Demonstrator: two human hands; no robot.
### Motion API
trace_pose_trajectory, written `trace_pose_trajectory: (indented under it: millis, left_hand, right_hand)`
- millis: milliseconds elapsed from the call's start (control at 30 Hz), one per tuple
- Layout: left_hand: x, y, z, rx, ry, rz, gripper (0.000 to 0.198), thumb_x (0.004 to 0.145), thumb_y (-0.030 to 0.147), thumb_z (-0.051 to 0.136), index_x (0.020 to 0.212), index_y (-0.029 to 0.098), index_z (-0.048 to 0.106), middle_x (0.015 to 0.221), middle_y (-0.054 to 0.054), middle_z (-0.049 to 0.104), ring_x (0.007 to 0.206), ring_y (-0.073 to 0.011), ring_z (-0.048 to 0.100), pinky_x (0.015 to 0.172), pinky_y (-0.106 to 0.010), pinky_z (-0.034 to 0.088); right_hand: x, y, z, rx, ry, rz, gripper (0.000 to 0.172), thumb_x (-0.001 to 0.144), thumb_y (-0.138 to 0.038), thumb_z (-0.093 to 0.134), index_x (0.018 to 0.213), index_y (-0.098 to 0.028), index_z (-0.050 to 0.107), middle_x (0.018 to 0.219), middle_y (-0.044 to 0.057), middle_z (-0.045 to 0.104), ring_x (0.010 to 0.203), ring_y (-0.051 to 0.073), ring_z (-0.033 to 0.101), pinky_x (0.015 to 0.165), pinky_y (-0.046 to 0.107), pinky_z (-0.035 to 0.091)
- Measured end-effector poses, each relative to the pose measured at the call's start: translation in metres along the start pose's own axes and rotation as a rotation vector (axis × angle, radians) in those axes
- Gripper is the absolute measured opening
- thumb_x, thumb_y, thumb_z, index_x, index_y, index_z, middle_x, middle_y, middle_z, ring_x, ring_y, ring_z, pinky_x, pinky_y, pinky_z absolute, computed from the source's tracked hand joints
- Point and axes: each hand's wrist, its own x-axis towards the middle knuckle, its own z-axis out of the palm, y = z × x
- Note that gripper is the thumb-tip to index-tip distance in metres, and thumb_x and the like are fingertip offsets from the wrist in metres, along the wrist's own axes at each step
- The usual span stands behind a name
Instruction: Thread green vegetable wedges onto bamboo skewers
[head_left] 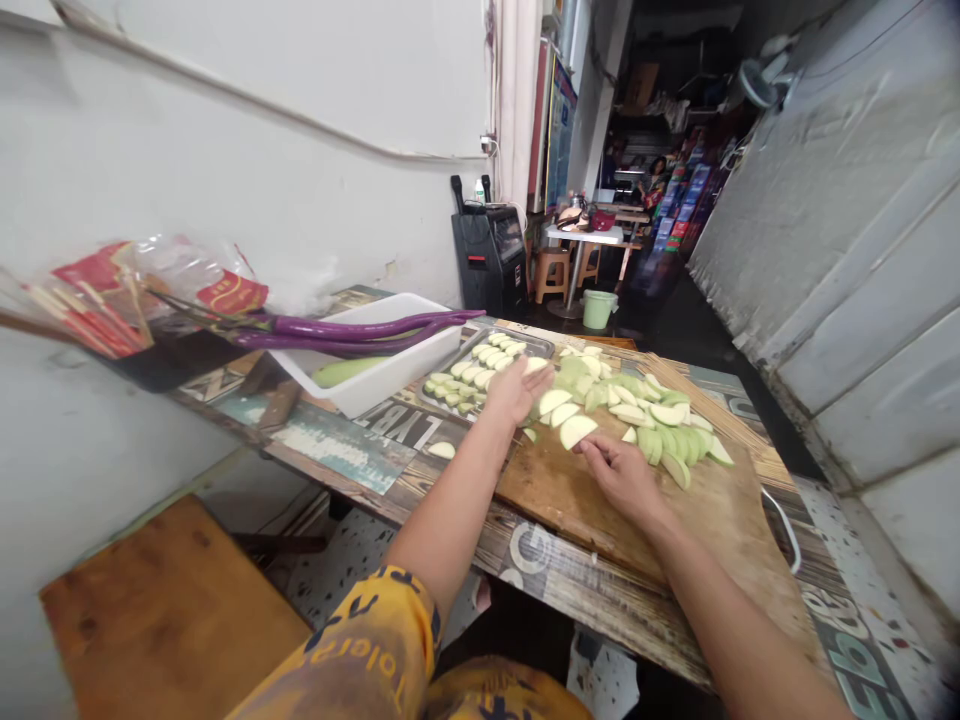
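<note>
Half-moon pale-green vegetable slice (578, 432) over left part of cutting board (712, 540), pinched in right hand (619, 475); left hand (514, 394) by board's left edge, fingers extended, can't tell if gripping. Likely light, slick, snappable; grip rim.

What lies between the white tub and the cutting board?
A tray with rows of pale slices, the left hand over its board-side edge; nearer the camera, one loose slice on the table. The head view shows this.
</note>
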Motion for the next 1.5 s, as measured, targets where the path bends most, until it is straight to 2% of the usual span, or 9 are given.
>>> trace_pose_trajectory:
  millis: [300,533,933,1200,1500]
  left_hand:
    - [0.002,0.008,-0.001,-0.041,0.056,-0.02,0.021,0.087,0.014,0.044,0.103,0.004,0.054,0.08,-0.017,0.067,0.079,-0.0203,0.067,0.069,-0.028,0.055]
    - [0.002,0.007,-0.001,-0.01,0.051,-0.003,0.021,0.086,0.013,0.044,0.099,0.001,0.055,0.074,-0.016,0.066,0.075,-0.0195,0.067,0.07,-0.027,0.054]
    - [0.001,0.002,0.001,0.055,0.04,0.049,0.02,0.086,0.013,0.045,0.102,0.004,0.053,0.075,-0.016,0.067,0.076,-0.02,0.067,0.073,-0.031,0.053]
    - [0.003,-0.002,0.001,0.063,0.036,0.087,0.019,0.085,0.013,0.046,0.1,0.004,0.052,0.071,-0.015,0.065,0.069,-0.0203,0.067,0.071,-0.032,0.053]
    - [0.001,-0.008,0.002,0.013,0.038,0.044,0.02,0.084,0.012,0.046,0.103,0.005,0.05,0.078,-0.016,0.066,0.073,-0.0219,0.067,0.073,-0.035,0.053]
  right_hand:
    - [-0.003,0.001,0.003,0.019,-0.019,-0.021,0.027,0.085,-0.03,0.043,0.081,-0.016,0.065,0.075,0.003,0.068,0.069,0.017,0.06,0.062,0.025,0.042]
    - [-0.002,0.003,0.004,0.011,-0.023,-0.027,0.027,0.085,-0.028,0.042,0.081,-0.016,0.065,0.075,0.003,0.068,0.069,0.017,0.059,0.062,0.024,0.041]
    - [-0.002,0.005,0.006,0.027,-0.014,-0.011,0.028,0.085,-0.029,0.042,0.083,-0.015,0.066,0.076,0.004,0.067,0.068,0.017,0.059,0.062,0.025,0.041]
    - [0.0,0.005,0.008,0.056,0.011,0.054,0.029,0.082,-0.032,0.042,0.075,-0.015,0.064,0.061,0.003,0.062,0.06,0.016,0.056,0.056,0.025,0.039]
    - [0.0,0.001,0.009,0.145,0.007,0.137,0.03,0.08,-0.036,0.043,0.074,-0.014,0.063,0.048,-0.001,0.05,0.05,0.014,0.047,0.048,0.024,0.033]
